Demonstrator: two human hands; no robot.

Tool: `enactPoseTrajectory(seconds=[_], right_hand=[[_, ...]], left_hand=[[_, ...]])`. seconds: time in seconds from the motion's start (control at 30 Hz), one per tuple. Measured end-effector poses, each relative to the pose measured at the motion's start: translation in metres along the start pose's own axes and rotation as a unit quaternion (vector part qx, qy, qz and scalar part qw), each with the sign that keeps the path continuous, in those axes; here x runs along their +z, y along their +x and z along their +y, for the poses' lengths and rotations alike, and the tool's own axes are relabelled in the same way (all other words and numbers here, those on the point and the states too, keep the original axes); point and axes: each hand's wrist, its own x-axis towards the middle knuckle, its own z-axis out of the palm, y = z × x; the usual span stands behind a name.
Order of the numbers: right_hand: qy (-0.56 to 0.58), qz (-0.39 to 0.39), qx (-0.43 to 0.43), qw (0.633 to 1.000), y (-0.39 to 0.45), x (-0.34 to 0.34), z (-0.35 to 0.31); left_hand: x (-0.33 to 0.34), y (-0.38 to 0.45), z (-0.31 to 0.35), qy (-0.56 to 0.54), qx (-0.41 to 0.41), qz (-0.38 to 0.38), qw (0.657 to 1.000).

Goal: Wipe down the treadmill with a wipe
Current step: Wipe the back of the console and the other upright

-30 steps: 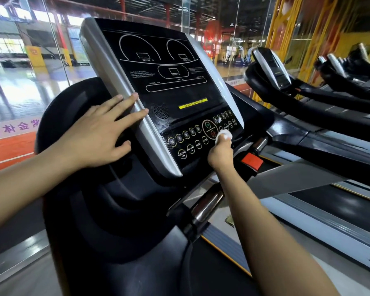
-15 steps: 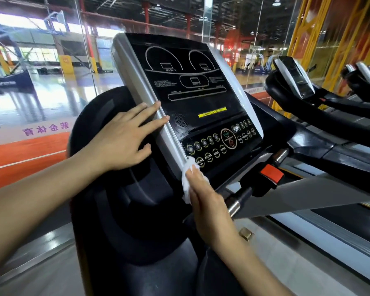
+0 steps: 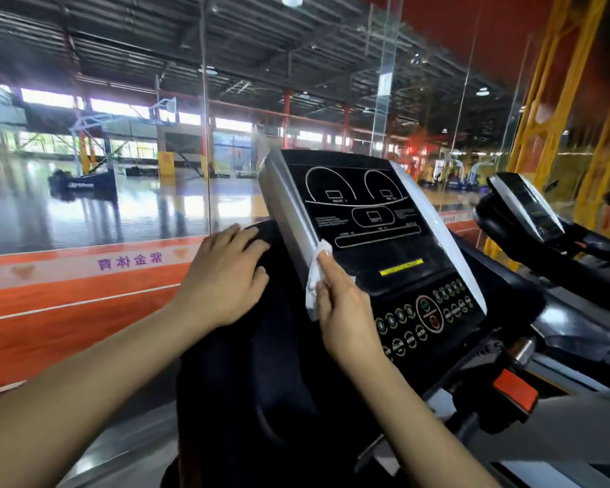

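Note:
The treadmill console (image 3: pixel 384 241) is a black panel with silver side trim, tilted toward me at centre right. My right hand (image 3: pixel 346 304) holds a white wipe (image 3: pixel 316 272) flat against the console's left silver trim, fingers stretched out along it. My left hand (image 3: pixel 222 276) rests on the black housing (image 3: pixel 261 364) just left of the console, its fingers curled over the housing's top edge. Round buttons (image 3: pixel 427 315) fill the console's lower part.
A red stop tab (image 3: pixel 515 390) sits below the console on the right. A second treadmill console (image 3: pixel 522 206) stands further right. A glass wall (image 3: pixel 120 153) with an orange band runs behind the machine, with a sports hall beyond.
My right hand slid the wipe from the button row across to the console's left trim and up along it. My left hand moved off the trim onto the black housing. The view tilted up.

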Motion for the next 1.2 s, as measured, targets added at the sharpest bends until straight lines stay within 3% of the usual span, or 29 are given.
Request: enactPoseTrajectory(seconds=[0.23,0.4,0.53,0.67,1.07,1.2], right_hand=[[-0.041,-0.020,-0.049,0.998,0.101,0.026,-0.042],[-0.148,-0.061,-0.047,0.986,0.203,0.054,-0.078],[-0.183,-0.078,-0.027,0.980,0.236,0.069,-0.095],[-0.168,-0.058,-0.017,0.984,0.189,0.053,-0.092],[-0.013,-0.031,0.059,0.998,-0.104,-0.027,0.013],[-0.084,-0.070,0.093,0.990,-0.138,-0.042,0.031]], left_hand=[[0.014,-0.005,-0.036,-0.231,-0.070,0.021,0.970],[0.020,-0.004,-0.041,-0.247,-0.056,0.027,0.967],[0.018,-0.006,-0.043,-0.230,-0.041,0.008,0.972],[0.014,-0.008,-0.039,-0.202,-0.042,0.008,0.978],[0.008,-0.007,-0.026,-0.201,-0.097,-0.012,0.975],[0.008,-0.008,-0.024,-0.199,-0.099,-0.014,0.975]])
